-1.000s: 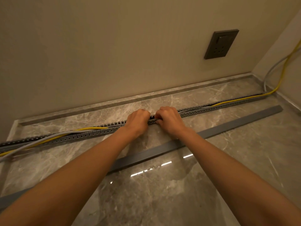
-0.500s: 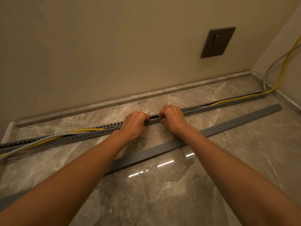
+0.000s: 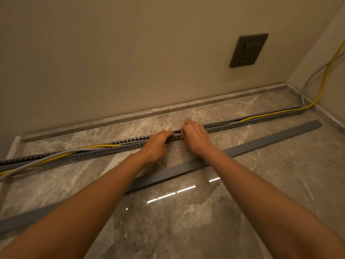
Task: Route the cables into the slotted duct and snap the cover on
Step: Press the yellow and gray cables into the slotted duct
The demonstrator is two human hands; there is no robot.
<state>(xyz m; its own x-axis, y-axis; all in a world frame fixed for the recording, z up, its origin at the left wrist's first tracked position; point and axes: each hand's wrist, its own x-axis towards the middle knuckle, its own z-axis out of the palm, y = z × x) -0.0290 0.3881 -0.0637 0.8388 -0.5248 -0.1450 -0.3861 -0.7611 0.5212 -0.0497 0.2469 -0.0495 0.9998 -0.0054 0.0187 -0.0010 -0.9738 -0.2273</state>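
left hand (image 3: 158, 144) and right hand (image 3: 194, 135) sit close together, not touching, at the middle of the slotted duct (image 3: 242, 123). both hands have their fingers curled down over the duct's top edge and clamped on it, knuckles up; whether the fingertips also press the cables inside is hidden. a short open stretch of the duct shows between the two hands.

left of the hands, the yellow cable (image 3: 104, 146) and the grey cable (image 3: 71, 151) lie only partly in the duct: they rise over its near wall and trail out past its left end. right of the hands, the yellow cable lies inside the channel, leaves the duct's right end and climbs the side wall with the grey cable beside it.

nearer the person than the duct, and roughly parallel to it, the grey cover (image 3: 270, 141) lies flat on the marble floor (image 3: 186, 230), apart from the duct, with both forearms crossing above it. above the duct's right half, a dark wall socket (image 3: 249, 50) sits on the beige wall (image 3: 130, 53).
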